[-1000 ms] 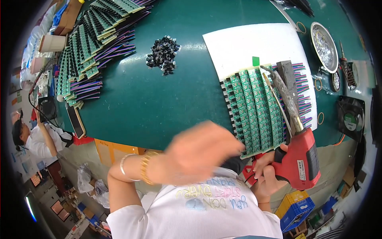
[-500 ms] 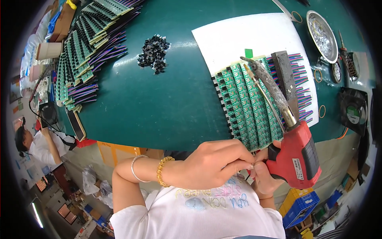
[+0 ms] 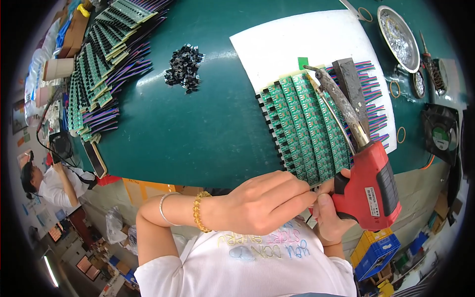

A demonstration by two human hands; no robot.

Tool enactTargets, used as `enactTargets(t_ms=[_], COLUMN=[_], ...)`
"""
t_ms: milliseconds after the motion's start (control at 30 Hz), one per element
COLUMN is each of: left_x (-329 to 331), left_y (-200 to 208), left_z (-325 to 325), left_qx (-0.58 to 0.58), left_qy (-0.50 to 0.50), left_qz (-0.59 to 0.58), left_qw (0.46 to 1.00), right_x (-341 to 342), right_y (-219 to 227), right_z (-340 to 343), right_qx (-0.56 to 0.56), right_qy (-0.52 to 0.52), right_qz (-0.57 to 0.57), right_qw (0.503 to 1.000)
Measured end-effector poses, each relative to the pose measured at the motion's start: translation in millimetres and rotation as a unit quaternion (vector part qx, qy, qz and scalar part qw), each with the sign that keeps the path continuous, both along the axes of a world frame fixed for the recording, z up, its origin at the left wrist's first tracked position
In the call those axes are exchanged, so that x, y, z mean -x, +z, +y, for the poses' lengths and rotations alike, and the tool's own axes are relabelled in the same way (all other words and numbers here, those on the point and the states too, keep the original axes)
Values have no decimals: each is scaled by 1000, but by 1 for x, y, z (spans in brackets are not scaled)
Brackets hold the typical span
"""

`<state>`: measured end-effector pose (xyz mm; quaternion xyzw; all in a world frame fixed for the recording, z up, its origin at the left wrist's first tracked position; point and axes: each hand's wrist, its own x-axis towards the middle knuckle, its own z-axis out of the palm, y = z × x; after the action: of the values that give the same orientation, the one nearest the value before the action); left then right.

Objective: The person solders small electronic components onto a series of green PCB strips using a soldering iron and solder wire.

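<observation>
My right hand (image 3: 329, 218) grips the handle of a red soldering gun (image 3: 373, 183). Its long grey tip lies over a row of green circuit boards (image 3: 302, 128) with coloured wires, set on a white sheet (image 3: 297, 44). My left hand (image 3: 262, 203), wearing a bead bracelet and a bangle, reaches across from the left. Its fingers are pinched together at the near edge of the boards, touching my right thumb. What they pinch, if anything, is hidden.
On the green table (image 3: 198, 133) lie a pile of small black parts (image 3: 184, 67), stacked boards (image 3: 99, 64) at far left, a paper cup (image 3: 58, 68), a metal dish (image 3: 398, 29) and a black fan (image 3: 440, 136). Another person (image 3: 49, 183) sits lower left. A blue crate (image 3: 378, 250) stands below.
My left hand has swung right from a blurred position by my chest to the boards' near edge and pinched there. The soldering gun stays in my right hand.
</observation>
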<state>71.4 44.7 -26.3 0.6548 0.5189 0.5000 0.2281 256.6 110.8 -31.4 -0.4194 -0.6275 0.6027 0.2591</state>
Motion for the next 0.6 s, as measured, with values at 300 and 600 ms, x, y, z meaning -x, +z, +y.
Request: enactTargets(t_ms=[300,600], left_x=[32,70], left_y=[1,-22], left_z=[12,51], left_qx=[19,44], left_qy=[79,229], left_qz=[220,174], left_qw=[972,957], right_x=[-3,-35], right_y=[-4,-19], right_z=[4,-3], right_qx=[8,95], right_qy=[1,5], right_qz=[74,104], right_qw=[997,990])
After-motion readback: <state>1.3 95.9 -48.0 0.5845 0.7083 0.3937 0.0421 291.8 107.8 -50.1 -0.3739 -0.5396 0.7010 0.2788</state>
